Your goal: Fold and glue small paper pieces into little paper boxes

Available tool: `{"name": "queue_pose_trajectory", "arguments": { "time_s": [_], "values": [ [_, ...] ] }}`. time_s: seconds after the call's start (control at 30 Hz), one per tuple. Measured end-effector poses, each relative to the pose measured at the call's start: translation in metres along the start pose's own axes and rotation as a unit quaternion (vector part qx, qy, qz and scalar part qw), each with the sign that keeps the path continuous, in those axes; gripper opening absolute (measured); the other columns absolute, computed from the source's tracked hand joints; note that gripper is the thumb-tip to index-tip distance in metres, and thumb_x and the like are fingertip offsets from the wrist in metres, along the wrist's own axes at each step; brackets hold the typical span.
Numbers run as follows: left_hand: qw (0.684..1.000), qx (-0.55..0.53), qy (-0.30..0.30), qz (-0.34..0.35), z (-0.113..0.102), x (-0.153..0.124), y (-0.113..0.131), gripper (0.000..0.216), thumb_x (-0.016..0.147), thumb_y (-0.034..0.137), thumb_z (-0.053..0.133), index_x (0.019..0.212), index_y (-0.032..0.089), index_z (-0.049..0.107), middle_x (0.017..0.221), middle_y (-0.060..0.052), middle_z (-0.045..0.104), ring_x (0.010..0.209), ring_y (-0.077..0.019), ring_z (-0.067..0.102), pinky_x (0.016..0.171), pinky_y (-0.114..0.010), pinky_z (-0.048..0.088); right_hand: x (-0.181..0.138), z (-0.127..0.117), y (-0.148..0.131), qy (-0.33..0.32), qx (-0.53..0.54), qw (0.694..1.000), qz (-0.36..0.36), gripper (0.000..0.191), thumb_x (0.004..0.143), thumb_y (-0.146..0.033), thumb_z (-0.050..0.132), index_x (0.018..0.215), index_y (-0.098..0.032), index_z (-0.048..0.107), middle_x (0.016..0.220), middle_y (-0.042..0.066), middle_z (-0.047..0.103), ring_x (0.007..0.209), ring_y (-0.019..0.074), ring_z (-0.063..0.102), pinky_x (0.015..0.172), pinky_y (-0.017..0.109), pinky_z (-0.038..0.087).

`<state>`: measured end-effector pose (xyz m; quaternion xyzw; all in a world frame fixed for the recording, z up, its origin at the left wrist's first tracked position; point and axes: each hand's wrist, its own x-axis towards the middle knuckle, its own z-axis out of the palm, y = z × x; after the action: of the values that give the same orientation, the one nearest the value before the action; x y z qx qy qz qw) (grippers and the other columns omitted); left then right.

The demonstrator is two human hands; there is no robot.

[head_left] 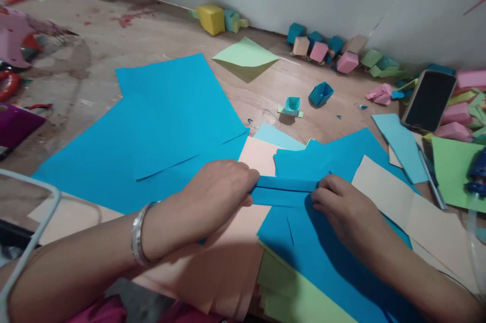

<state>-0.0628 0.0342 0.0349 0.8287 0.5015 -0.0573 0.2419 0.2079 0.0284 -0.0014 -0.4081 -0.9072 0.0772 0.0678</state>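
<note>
A folded strip of blue paper (pixel 284 191) stretches between my hands, with a dark crease running along its length. My left hand (pixel 224 186), with a silver bangle on the wrist, pinches the strip's left end. The right end is gripped by the curled fingers of my right hand (pixel 337 199). Beneath the strip lie blue sheets (pixel 322 257) and peach sheets (pixel 216 272). More large blue sheets (pixel 170 110) spread out beyond my left arm. Where my fingertips close on the strip, their undersides are hidden.
Small folded paper boxes (pixel 321 94) and a light blue one (pixel 292 106) stand on the wooden table. Several paper blocks line the wall. A phone (pixel 430 99) rests at right, near a pen (pixel 432 178). Orange-handled scissors (pixel 9 85) and a pink glue gun (pixel 17 39) lie left.
</note>
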Motion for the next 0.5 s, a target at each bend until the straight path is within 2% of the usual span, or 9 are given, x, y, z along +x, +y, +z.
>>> {"name": "queue_pose_trajectory", "arguments": {
  "time_s": [0.1,0.2,0.33,0.4,0.5],
  "values": [
    [1.000,0.017,0.011,0.002,0.001,0.000,0.000,0.016,0.079,0.009,0.060,0.068,0.019,0.053,0.070,-0.002,0.061,0.064,-0.0167,0.049,0.053,-0.030,0.020,-0.002,-0.003,-0.011,0.020,-0.050,0.997,-0.051,0.029,0.089,-0.005,0.039,0.078,-0.016,0.063,0.079,0.009,0.058,0.068,0.0198,0.049,0.057,0.032,0.036],
    [0.996,0.071,0.042,0.023,0.006,-0.004,0.003,0.015,0.082,0.011,0.057,0.070,0.019,0.056,0.071,-0.004,0.059,0.064,-0.0188,0.049,0.052,-0.033,0.016,-0.006,-0.006,-0.030,0.057,-0.145,0.981,-0.117,0.027,0.084,0.000,0.044,0.086,-0.009,0.070,0.081,0.014,0.064,0.069,0.0243,0.053,0.061,0.038,0.040],
    [0.986,0.153,0.051,0.043,0.011,-0.016,0.012,0.018,0.078,0.007,0.059,0.065,0.019,0.056,0.065,-0.005,0.056,0.059,-0.0194,0.046,0.052,-0.035,0.013,-0.010,-0.005,-0.045,0.049,-0.214,0.966,-0.137,0.028,0.083,0.001,0.048,0.098,0.001,0.071,0.087,0.023,0.067,0.074,0.0306,0.057,0.065,0.044,0.043],
    [0.980,0.171,0.080,0.067,0.015,-0.020,0.017,0.018,0.078,0.006,0.060,0.066,0.019,0.057,0.064,-0.005,0.055,0.059,-0.0196,0.045,0.051,-0.035,0.015,-0.011,-0.004,-0.045,0.060,-0.213,0.965,-0.141,0.026,0.082,0.000,0.050,0.098,0.001,0.071,0.088,0.023,0.068,0.075,0.0310,0.058,0.064,0.043,0.042],
    [0.968,0.176,0.152,0.100,0.024,-0.018,0.023,0.018,0.085,0.011,0.058,0.069,0.019,0.056,0.066,-0.006,0.054,0.063,-0.0204,0.046,0.052,-0.034,0.022,-0.010,-0.002,-0.041,0.076,-0.218,0.962,-0.147,0.024,0.084,-0.001,0.051,0.096,0.000,0.071,0.084,0.020,0.068,0.072,0.0282,0.057,0.062,0.041,0.041]
  ]
}}
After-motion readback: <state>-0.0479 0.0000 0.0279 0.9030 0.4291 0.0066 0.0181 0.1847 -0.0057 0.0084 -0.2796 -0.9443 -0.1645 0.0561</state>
